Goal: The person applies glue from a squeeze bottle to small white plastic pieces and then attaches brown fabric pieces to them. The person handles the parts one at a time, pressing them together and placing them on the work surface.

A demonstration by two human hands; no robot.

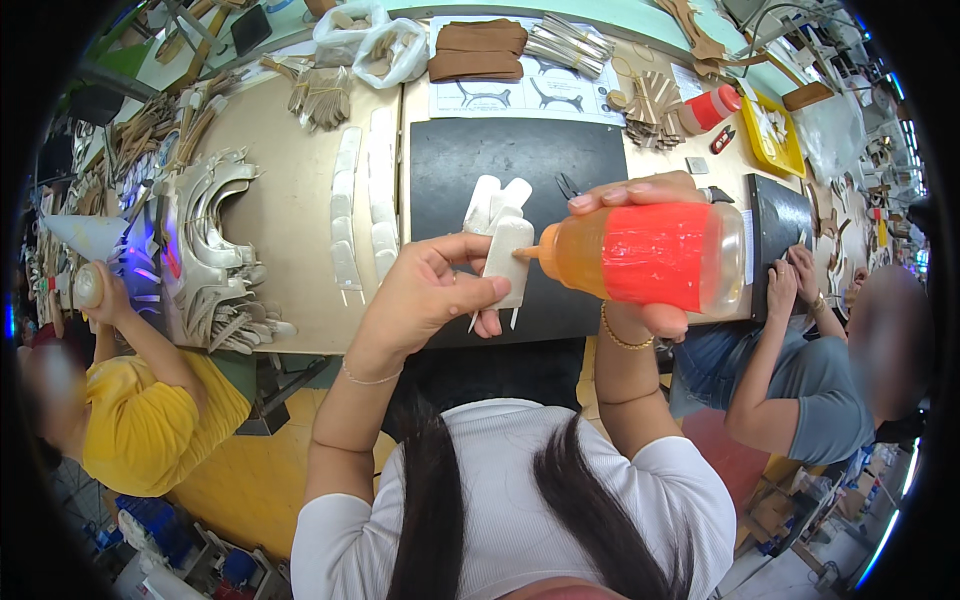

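Between the thumb and fingers of my left hand (425,285) is a pale, round-ended leather-like tab (508,265), with two thin prongs sticking out below it. My right hand (645,190) grips a clear squeeze bottle (655,258) of amber liquid, wrapped in a red label and tipped onto its side. The bottle's orange nozzle (545,250) points left and meets the face of the tab; whether liquid is coming out cannot be made out. Just beyond the tab, several similar pale pieces (487,198) lie on the black mat (440,150).
Rows of overlapping pale strips (345,210) lie left of the mat. Brown strips (478,50) and plastic bags (390,50) sit at the back. A yellow tray (775,135) and red-labelled bottle (712,108) stand back right. Co-workers sit at both sides, one in a yellow shirt (165,425).
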